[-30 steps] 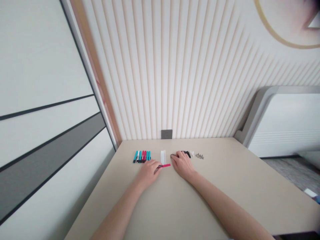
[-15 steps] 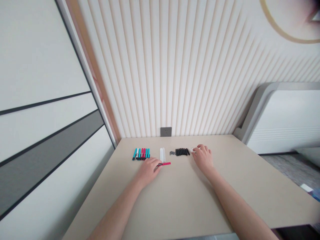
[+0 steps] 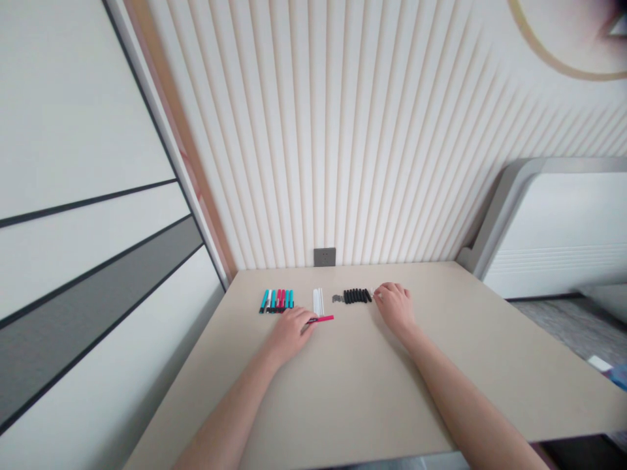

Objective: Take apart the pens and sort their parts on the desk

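Left hand (image 3: pixel 292 326) keeps pinching the red tube (image 3: pixel 326 318), jutting rightward from its fingers. Right hand (image 3: pixel 394 305) has swung past the black pieces (image 3: pixel 356 296) to small white pieces (image 3: pixel 371 292), grip unclear; attention apparently shifts there.

Your one view comes from your own head, above the near side of the desk (image 3: pixel 353 391), looking forward and down. It faces the ribbed wall (image 3: pixel 333 130) almost squarely, from far enough back that your left hand (image 3: pixel 290 329) and right hand (image 3: pixel 396 305) look small, and reaches the headboard (image 3: pixel 563 235) at right.
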Action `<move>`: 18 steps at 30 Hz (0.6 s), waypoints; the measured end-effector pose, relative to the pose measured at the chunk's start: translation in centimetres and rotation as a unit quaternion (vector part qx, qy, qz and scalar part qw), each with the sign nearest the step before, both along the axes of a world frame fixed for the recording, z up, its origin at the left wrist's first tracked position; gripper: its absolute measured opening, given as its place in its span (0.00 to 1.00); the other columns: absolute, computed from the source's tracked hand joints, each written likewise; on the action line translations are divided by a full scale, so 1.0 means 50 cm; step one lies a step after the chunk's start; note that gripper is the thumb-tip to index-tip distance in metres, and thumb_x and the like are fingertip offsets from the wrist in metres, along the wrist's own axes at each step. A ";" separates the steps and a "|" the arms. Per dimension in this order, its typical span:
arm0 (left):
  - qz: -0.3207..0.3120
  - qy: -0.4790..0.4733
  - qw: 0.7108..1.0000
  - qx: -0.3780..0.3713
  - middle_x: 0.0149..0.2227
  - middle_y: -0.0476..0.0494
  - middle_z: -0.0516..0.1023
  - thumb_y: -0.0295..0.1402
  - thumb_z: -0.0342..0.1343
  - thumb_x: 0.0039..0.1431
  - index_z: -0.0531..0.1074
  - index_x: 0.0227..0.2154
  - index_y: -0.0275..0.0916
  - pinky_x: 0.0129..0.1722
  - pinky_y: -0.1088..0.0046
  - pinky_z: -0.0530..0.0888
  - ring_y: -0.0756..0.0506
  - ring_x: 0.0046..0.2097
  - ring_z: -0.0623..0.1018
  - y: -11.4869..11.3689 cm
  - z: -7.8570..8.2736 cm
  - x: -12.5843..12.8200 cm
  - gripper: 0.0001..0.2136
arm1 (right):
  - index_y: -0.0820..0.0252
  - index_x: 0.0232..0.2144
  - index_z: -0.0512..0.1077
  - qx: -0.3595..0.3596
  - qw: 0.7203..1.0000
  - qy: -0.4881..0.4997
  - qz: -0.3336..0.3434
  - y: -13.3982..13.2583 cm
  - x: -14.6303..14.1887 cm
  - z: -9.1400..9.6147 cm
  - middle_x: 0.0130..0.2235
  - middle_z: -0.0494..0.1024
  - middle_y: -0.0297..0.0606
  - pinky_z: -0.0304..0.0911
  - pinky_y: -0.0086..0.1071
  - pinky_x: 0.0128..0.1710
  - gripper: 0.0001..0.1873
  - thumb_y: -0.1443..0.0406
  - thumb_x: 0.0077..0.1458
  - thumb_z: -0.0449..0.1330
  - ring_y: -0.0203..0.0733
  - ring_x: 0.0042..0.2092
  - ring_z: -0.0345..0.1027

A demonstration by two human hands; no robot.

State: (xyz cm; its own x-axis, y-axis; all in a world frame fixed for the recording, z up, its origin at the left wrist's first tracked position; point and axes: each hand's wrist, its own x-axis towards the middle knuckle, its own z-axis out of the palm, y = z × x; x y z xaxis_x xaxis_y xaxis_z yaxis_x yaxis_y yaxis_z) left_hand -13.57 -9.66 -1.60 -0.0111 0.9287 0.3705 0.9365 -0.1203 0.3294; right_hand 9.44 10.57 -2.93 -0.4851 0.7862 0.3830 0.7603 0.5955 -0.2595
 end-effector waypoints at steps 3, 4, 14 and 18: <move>0.006 -0.003 1.000 0.007 0.40 0.45 0.78 0.32 0.51 0.65 0.73 0.41 0.41 0.45 0.65 0.70 0.43 0.44 0.76 -0.001 0.004 0.001 0.07 | 0.57 0.38 0.75 -0.060 0.993 0.064 0.073 -0.013 -0.010 0.004 0.37 0.79 0.39 0.58 0.34 0.41 0.11 0.63 0.62 0.52 0.43 0.40 0.70; 0.007 -0.004 1.000 0.008 0.40 0.45 0.78 0.32 0.51 0.65 0.73 0.41 0.41 0.45 0.65 0.70 0.43 0.44 0.75 -0.001 0.005 0.001 0.07 | 0.57 0.39 0.74 -0.083 0.987 0.085 0.112 -0.022 -0.016 0.004 0.36 0.79 0.38 0.59 0.33 0.40 0.11 0.63 0.62 0.52 0.42 0.38 0.70; 0.005 -0.015 1.000 0.009 0.40 0.45 0.78 0.30 0.53 0.64 0.74 0.41 0.40 0.46 0.66 0.69 0.44 0.44 0.75 0.000 0.002 0.002 0.06 | 0.56 0.47 0.74 -0.108 0.914 0.157 0.359 -0.125 -0.072 -0.003 0.40 0.77 0.41 0.64 0.33 0.43 0.15 0.65 0.64 0.51 0.41 0.42 0.69; -0.004 -0.018 1.000 0.003 0.40 0.45 0.78 0.30 0.53 0.64 0.74 0.41 0.40 0.45 0.67 0.69 0.44 0.44 0.75 0.000 0.004 0.004 0.06 | 0.57 0.47 0.74 -0.103 0.916 0.168 0.349 -0.123 -0.070 -0.006 0.39 0.77 0.41 0.64 0.35 0.44 0.13 0.62 0.64 0.53 0.42 0.42 0.69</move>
State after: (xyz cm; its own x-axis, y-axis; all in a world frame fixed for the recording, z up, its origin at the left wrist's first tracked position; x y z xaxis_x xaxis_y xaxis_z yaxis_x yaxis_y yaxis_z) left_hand -13.37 -9.65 -1.42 -0.0170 0.9265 0.3758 0.9229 -0.1300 0.3624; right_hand 5.92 4.43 -3.22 -0.7791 0.4025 0.4806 0.0702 0.8178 -0.5712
